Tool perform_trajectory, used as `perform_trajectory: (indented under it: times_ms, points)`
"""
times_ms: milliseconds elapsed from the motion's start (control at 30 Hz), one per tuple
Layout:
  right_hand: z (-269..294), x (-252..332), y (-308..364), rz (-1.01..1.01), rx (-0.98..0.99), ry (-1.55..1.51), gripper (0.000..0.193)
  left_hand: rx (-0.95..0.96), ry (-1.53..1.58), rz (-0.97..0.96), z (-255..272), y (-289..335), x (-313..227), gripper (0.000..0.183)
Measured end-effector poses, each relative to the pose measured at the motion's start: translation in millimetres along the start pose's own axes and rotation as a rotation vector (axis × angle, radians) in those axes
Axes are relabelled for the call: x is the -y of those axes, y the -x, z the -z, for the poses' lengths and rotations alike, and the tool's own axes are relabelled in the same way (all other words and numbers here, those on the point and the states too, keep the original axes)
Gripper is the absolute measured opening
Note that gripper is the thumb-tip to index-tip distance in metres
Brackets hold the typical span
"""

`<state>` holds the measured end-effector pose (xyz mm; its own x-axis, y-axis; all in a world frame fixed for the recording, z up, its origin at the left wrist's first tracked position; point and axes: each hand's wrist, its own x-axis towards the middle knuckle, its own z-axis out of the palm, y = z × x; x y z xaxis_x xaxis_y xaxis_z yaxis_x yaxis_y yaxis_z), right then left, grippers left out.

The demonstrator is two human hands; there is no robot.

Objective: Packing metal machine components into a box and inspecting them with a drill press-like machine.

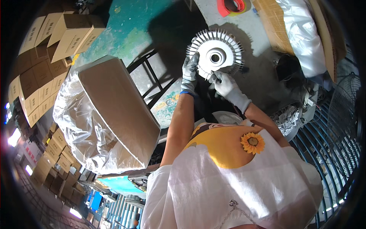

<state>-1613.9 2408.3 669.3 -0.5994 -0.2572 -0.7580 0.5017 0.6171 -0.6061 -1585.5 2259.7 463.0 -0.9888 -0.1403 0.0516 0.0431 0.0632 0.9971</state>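
A round, pale metal finned wheel (pixel 225 56) is tilted up in front of me, with thin fins around its rim and a dark hole in its raised hub. My left hand (pixel 190 71), in a grey-white glove, is closed on its left edge, the thumb lying on the face. At the lower edge, my gloved right hand (pixel 225 86) has its fingers curled and pinched together against the rim. Whatever those fingers hold, if anything, is too small to make out. The wheel's back and whatever supports it are hidden.
Rolls of red and yellow tape (pixel 231 7) lie on the grey table (pixel 259 38) beyond the wheel. To the right stands an open carton (pixel 272 26) with white plastic. A large plastic-lined carton (pixel 118 99) stands at left, near stacked boxes (pixel 42 76). A fan guard (pixel 343 110) is far right.
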Motion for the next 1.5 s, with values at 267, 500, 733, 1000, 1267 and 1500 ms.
perform_trajectory:
  times_ms: [267, 500, 733, 1000, 1267, 1500]
  points:
    - [0.1, -7.2, -7.7, 0.097, -0.026, 0.178, 0.013, -0.155, 0.321, 0.134, -10.7, -4.6, -20.5, 0.033]
    - [1.8, 7.4, -1.3, -0.027, 0.050, 0.051, 0.016, -0.185, 0.573, 0.451, -7.2, -5.9, -22.3, 0.040]
    - [0.2, -15.2, -12.3, 0.026, -0.037, 0.148, 0.017, -0.197, 0.719, 0.441, -9.1, -5.9, -30.8, 0.054]
    - [1.6, 4.6, -0.7, -0.088, 0.035, -0.028, 0.012, 0.009, -0.008, 0.093, -3.0, -6.2, -23.3, 0.047]
    - [-0.2, -2.3, -5.2, -0.077, 0.031, -0.040, 0.014, -0.011, 0.127, 0.147, -1.4, -9.0, -40.1, 0.066]
    - [0.9, 0.9, -3.3, -0.027, -0.009, 0.041, 0.016, -0.116, 0.624, 0.453, -2.1, -7.0, -23.5, 0.075]
